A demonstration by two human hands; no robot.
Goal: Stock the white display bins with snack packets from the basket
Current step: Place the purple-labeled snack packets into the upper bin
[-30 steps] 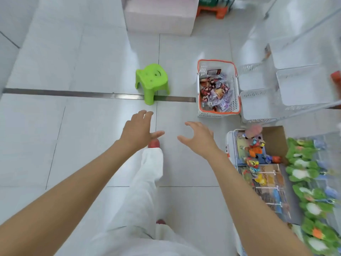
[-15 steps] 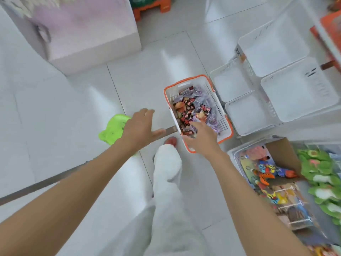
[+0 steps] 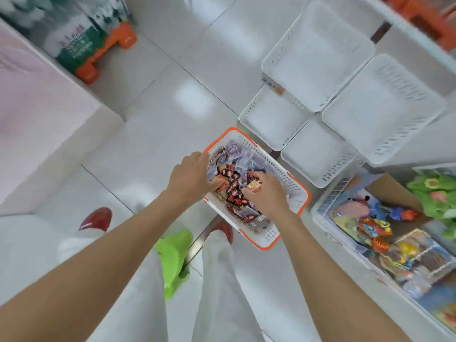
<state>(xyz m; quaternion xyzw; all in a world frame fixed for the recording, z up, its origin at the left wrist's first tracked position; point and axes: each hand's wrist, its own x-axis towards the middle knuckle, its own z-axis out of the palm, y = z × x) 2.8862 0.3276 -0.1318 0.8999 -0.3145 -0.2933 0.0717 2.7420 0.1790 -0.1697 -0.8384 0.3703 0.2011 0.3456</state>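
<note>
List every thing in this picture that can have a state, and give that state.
basket, on the floor, partly full of packets.
snack packets, heaped loose in the basket.
white display bins, four in view, all empty.
left hand, fingers curled down into the snack packets; grip unclear.
right hand, pinches one of the snack packets.
green stool, on the floor between the person's legs.

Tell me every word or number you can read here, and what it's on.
"22", possibly, rest blurred: tag on a white display bin.
Purple snack packets in the basket: white print, too blurred.
Red and black snack packets: print too small.
Green and white packs, top left: lettering blurred.
Toy packaging, right: nothing legible.
</note>
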